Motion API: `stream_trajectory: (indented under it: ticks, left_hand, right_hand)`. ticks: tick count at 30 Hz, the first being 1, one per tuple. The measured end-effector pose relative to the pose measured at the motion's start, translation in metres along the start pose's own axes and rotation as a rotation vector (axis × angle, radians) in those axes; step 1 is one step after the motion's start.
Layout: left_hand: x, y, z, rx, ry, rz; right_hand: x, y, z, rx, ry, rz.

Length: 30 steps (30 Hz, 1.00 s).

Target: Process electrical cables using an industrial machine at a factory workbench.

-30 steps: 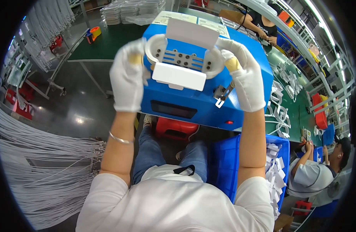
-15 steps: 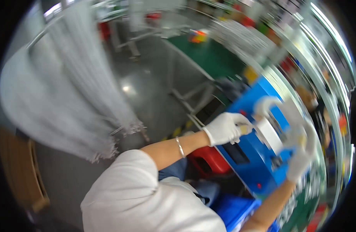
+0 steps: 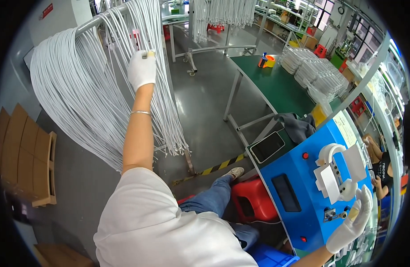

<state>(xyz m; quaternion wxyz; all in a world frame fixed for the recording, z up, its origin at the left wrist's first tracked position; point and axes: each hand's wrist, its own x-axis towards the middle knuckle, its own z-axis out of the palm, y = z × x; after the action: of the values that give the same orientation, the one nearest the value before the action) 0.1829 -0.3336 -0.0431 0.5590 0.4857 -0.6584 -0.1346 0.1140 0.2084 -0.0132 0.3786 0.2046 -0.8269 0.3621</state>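
Note:
Out to the far left, my left hand [image 3: 142, 70], in a white glove with yellowish fingertips, is at a bundle of long white cables [image 3: 162, 93] hanging from a rack. Its fingers are curled in against the cables, partly hiding what lies between them. My right hand [image 3: 353, 222], gloved the same way, is held with its fingers stretched out beside a blue machine [image 3: 276, 171]. Nothing shows in it. On the machine's top sits a white curved fixture [image 3: 333, 164] with flat white plates, close to the right fingertips.
A grey rack bar [image 3: 87, 26] carries the cables. Beyond the machine stand a green table [image 3: 271, 84] with orange tape [image 3: 270, 61] and stacked clear trays [image 3: 309, 66]. A red stool [image 3: 254, 200] is below the machine; cardboard boxes [image 3: 22, 155] are at left. A co-worker [image 3: 383, 164] is at right.
My left hand has swung from the machine's fixture to the hanging cables at the left. My right hand has moved down slightly and opened out. The view has turned left.

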Motion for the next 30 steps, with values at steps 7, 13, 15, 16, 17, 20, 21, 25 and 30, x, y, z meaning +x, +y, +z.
stream_trajectory:
  ticks: [7,13,15,16,17,20,21,25,30]
  left_hand:
    - [0.009,0.008,-0.067,-0.707,-0.323,-0.106]
    - [-0.125,0.098,-0.104,-1.940,-1.940,0.052]
    - [-0.185,0.113,-0.088,-1.402,-2.426,-0.068]
    - [-0.220,0.126,-0.077,-1.084,-2.615,0.008]
    - [-0.255,0.128,-0.072,-0.735,-2.716,0.107]
    - [-0.445,0.006,-0.014,-0.840,-2.353,1.136]
    - [-0.506,-0.027,0.011,-0.942,-2.001,1.515]
    - [-0.359,0.093,-0.038,-0.805,-2.270,1.060]
    - [-0.245,0.042,0.008,-1.075,-1.083,0.642]
  right_hand:
    - [-0.002,-0.012,-0.012,-0.082,-0.033,0.075]
    - [0.004,-0.040,-0.002,0.251,-0.207,-0.155]
    - [0.004,-0.079,0.029,0.559,-0.517,0.264]
    - [0.012,-0.095,0.035,0.564,-0.655,0.188]
    - [0.008,-0.101,0.048,0.904,-0.768,0.289]
    - [0.018,-0.111,0.046,1.137,-1.108,0.475]
    - [0.018,-0.111,0.043,1.091,-1.088,0.446]
    - [-0.003,-0.056,-0.007,1.023,-0.842,0.666]
    - [-0.066,0.001,-0.034,0.936,-0.674,0.673]
